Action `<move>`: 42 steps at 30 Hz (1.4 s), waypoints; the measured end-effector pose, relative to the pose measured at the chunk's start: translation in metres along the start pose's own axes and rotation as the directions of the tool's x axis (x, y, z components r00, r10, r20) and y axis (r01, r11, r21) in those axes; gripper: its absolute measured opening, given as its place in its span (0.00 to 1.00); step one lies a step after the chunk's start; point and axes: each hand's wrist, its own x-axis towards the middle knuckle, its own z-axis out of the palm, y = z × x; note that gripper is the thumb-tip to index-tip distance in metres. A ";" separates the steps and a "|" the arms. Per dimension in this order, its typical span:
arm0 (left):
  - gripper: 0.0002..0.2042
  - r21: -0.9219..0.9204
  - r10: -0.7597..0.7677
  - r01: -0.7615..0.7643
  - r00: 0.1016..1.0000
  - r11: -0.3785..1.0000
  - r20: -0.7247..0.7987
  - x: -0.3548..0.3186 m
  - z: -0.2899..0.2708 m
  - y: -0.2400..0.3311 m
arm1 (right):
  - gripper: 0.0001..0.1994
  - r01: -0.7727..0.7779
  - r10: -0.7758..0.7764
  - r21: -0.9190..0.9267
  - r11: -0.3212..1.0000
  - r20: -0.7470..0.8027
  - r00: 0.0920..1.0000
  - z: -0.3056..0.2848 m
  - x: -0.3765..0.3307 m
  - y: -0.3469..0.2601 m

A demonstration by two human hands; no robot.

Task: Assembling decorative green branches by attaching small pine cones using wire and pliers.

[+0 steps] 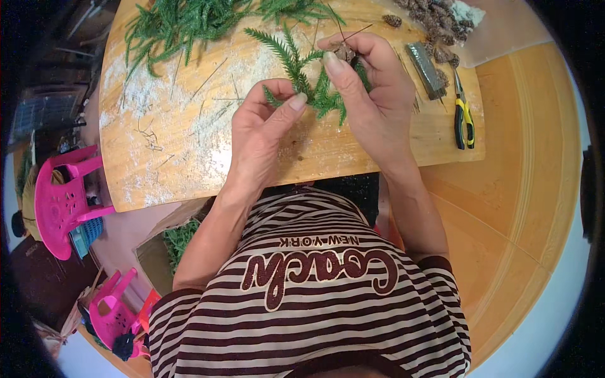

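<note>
My left hand pinches the lower end of a green evergreen sprig between thumb and fingers. My right hand holds a small brown pine cone together with the sprig's upper fronds, thumb pressed against them. A thin wire sticks up from the cone. Both hands hover over a pale wooden board dusted with white powder.
A heap of green sprigs lies at the board's far left. Pine cones, a bundle of wires and yellow-handled pliers sit at the right. Loose wires scatter the board. Pink plastic chairs and a cardboard box of greenery stand at the left.
</note>
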 end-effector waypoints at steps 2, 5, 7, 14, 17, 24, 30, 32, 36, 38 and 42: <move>0.09 0.035 0.026 -0.027 1.000 0.999 0.005 -0.001 0.002 -0.005 | 0.09 -0.015 0.015 0.018 1.000 -0.008 1.000 -0.001 -0.001 0.001; 0.09 0.102 0.082 -0.083 0.996 0.991 0.016 -0.002 0.002 -0.010 | 0.09 -0.060 0.060 -0.002 0.998 -0.020 0.998 -0.002 -0.003 0.002; 0.10 0.045 0.058 -0.058 0.998 0.997 0.002 -0.005 0.004 -0.006 | 0.09 -0.069 0.070 0.041 0.997 -0.031 0.997 -0.003 -0.003 0.004; 0.10 -0.091 0.112 -0.118 0.992 0.989 -0.063 0.000 0.003 -0.020 | 0.09 -0.125 0.147 0.275 0.953 -0.060 0.987 -0.002 -0.007 0.011; 0.09 -0.125 0.084 -0.089 0.995 0.988 -0.045 -0.001 0.005 -0.024 | 0.10 -0.144 0.170 0.288 0.947 -0.066 0.983 -0.003 -0.010 0.013; 0.09 -0.100 0.083 -0.082 0.997 0.992 0.003 -0.003 0.016 -0.028 | 0.11 -0.172 0.207 0.295 0.940 -0.092 0.974 -0.005 -0.012 0.015; 0.10 -0.064 0.148 -0.148 0.989 0.987 -0.006 -0.006 0.018 -0.031 | 0.10 -0.111 0.183 0.378 0.919 -0.161 0.970 -0.005 -0.017 0.023; 0.10 -0.048 0.131 -0.131 0.991 0.990 0.013 -0.007 0.021 -0.031 | 0.10 -0.121 0.213 0.433 0.893 -0.171 0.962 -0.008 -0.020 0.027; 0.10 -0.243 0.086 -0.078 0.996 0.967 0.022 -0.006 0.030 -0.034 | 0.09 -0.172 0.283 0.495 0.852 -0.157 0.946 -0.009 -0.023 0.028; 0.10 -0.289 0.048 -0.029 0.997 0.957 0.060 -0.006 0.027 -0.033 | 0.09 -0.194 0.309 0.510 0.838 -0.152 0.939 -0.010 -0.024 0.028; 0.10 -0.354 0.003 0.035 0.994 0.935 0.105 -0.006 0.025 -0.027 | 0.09 -0.180 0.285 0.502 0.846 -0.140 0.948 -0.010 -0.028 0.033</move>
